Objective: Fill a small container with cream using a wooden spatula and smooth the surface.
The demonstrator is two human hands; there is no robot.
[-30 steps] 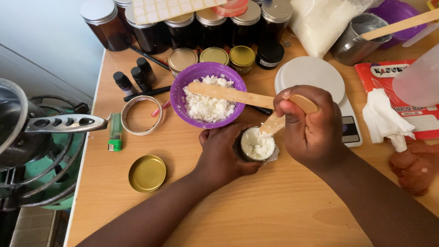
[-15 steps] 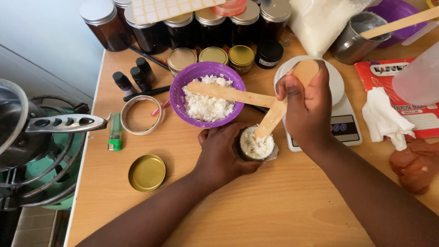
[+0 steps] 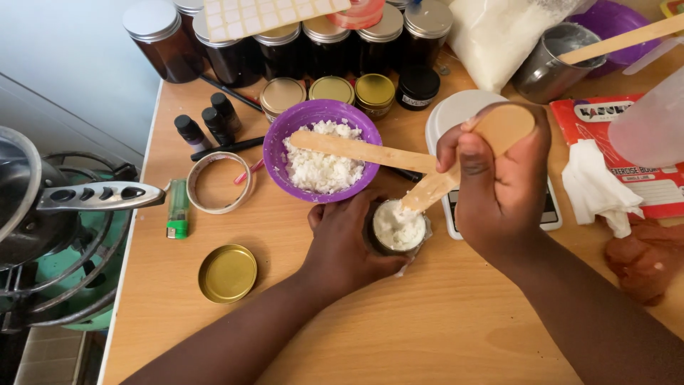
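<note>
Head view. The left hand (image 3: pixel 349 246) is wrapped around a small dark jar (image 3: pixel 397 229), fingers curled against its wall, holding it on the table (image 3: pixel 442 328) just at 6 o'clock of the purple bowl (image 3: pixel 322 151). The right hand (image 3: pixel 502 178) is closed in a fist-like pinch on a wooden stick (image 3: pixel 434 189), thumb pressed along the shaft; the broad upper end shows above the knuckles and the lower tip rests in the jar's white fill.

Judgement on the step: the fill is being pressed down with the stick. It is done well if the jar is kept flat and steady, the stick works from the rim toward the middle in short presses, and the tip is kept off the jar wall so flakes do not spill over the edge.

Condition of the jar: filled to about the brim with white, flaky, wax-like material, surface uneven and slightly heaped. A clear or pale wrapper appears to sit under it; I cannot tell what it is.

Surroundings: the bowl holds the same white flakes, with a second stick (image 3: pixel 363 151) lying across it toward 3 o'clock. A gold lid (image 3: pixel 227 273) lies at 9 o'clock of the jar, well apart. A white scale (image 3: pixel 459 114) sits at 2 o'clock, partly under the right hand.
</note>
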